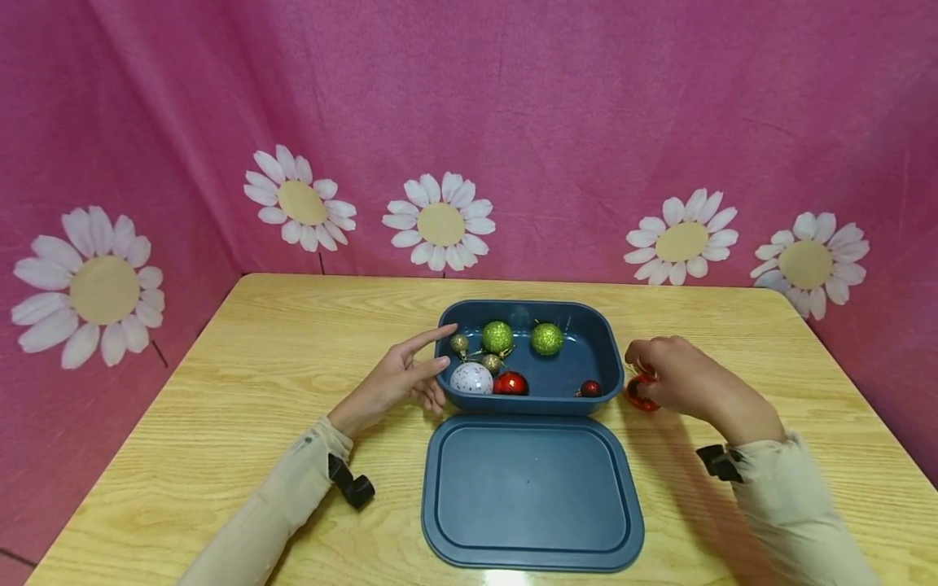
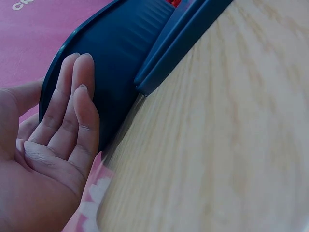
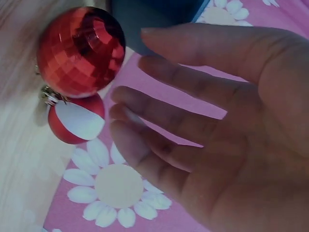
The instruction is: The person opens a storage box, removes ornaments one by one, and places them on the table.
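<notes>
A dark blue plastic container [image 1: 560,404] on the wooden table holds several Christmas baubles. At its left end, my left hand [image 1: 399,378] touches the rim, index finger and thumb stretched over it. The left wrist view shows the other fingers [image 2: 86,113] nearly straight alongside the outer wall. Past the right end, my right hand [image 1: 681,382] reaches down over a shiny red faceted bauble [image 3: 79,53] and a red-and-white bauble [image 3: 79,120]. In the right wrist view its fingers are spread and slightly bent, beside the baubles, with nothing in its grasp.
Inside are green glitter baubles [image 1: 497,336], small gold ones [image 1: 492,363], a white speckled one [image 1: 471,378], a shiny red one [image 1: 510,383] and a small dark red one [image 1: 589,389]. A flat blue lid [image 1: 531,488] lies in front. Behind hangs a pink daisy-patterned cloth [image 1: 557,146].
</notes>
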The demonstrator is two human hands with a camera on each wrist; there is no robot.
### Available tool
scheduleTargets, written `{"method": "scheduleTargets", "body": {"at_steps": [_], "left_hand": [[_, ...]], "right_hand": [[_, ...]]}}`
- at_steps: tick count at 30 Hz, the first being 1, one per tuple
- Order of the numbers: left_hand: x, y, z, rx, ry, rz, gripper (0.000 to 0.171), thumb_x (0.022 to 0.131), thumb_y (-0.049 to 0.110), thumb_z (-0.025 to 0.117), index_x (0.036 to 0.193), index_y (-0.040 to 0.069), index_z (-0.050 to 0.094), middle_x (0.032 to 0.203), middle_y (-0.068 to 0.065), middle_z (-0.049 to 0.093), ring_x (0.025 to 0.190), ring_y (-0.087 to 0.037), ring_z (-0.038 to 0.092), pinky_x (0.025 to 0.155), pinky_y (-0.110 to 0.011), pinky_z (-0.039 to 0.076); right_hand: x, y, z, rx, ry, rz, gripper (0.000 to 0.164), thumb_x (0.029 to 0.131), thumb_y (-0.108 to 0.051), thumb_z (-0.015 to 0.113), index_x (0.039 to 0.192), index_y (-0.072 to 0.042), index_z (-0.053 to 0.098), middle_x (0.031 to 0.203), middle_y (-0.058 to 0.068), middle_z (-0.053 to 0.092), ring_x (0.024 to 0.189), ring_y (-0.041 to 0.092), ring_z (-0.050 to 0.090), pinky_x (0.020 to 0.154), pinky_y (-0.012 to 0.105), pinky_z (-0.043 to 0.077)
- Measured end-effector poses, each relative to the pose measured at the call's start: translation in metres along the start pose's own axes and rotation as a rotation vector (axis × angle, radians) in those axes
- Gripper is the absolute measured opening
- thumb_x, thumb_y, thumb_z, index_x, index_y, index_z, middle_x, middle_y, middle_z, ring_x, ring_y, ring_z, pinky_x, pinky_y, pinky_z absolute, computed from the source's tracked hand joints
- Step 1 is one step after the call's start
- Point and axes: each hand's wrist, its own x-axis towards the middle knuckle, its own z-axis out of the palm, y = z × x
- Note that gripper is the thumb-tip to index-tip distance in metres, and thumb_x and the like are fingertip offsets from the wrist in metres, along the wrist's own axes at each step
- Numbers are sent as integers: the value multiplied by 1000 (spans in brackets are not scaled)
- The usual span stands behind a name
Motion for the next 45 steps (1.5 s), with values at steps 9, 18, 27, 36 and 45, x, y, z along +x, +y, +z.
{"method": "scheduleTargets", "body": {"at_steps": [9, 18, 27, 36, 45], "left_hand": [[0, 0, 1, -5, -4, 0, 56, 104, 21, 56, 155, 26, 35, 72, -19, 70, 60, -23, 69, 62, -43, 61], [0, 0, 0, 4, 1, -2, 56, 103, 24, 57, 155, 28, 36, 72, -21, 70, 61, -24, 69, 63, -44, 61], [1, 0, 1, 13, 6, 5, 56, 103, 21, 57, 155, 26, 36, 72, -20, 70, 60, -24, 69, 62, -44, 61], [-1, 1, 1, 11, 20, -1, 56, 103, 23, 58, 154, 28, 37, 71, -19, 70, 61, -24, 69, 62, -43, 61], [0, -1, 1, 18, 10, 8, 56, 103, 22, 57, 155, 25, 36, 71, -19, 70, 60, -24, 69, 63, -44, 61]], "right_hand": [[-1, -22, -4, -46, 346, -46, 29, 84, -1, 72, 112, 2, 66, 98, 17, 64, 94, 33, 55, 74, 48, 54], [15, -39, 30, -16, 284, -123, 34, 97, -27, 67, 117, 0, 69, 122, 21, 62, 118, 38, 54, 97, 57, 49], [21, -47, 57, 3, 137, -181, 36, 105, -35, 49, 114, -12, 76, 103, 2, 75, 92, 22, 69, 88, 48, 52], [19, -60, 55, 78, 13, -141, 48, 104, -50, 45, 110, -15, 77, 96, -3, 71, 84, 14, 65, 77, 36, 55], [16, -60, 48, 56, 21, -106, 46, 103, -47, 49, 100, -13, 79, 79, -7, 66, 78, 13, 58, 78, 39, 48]]}}
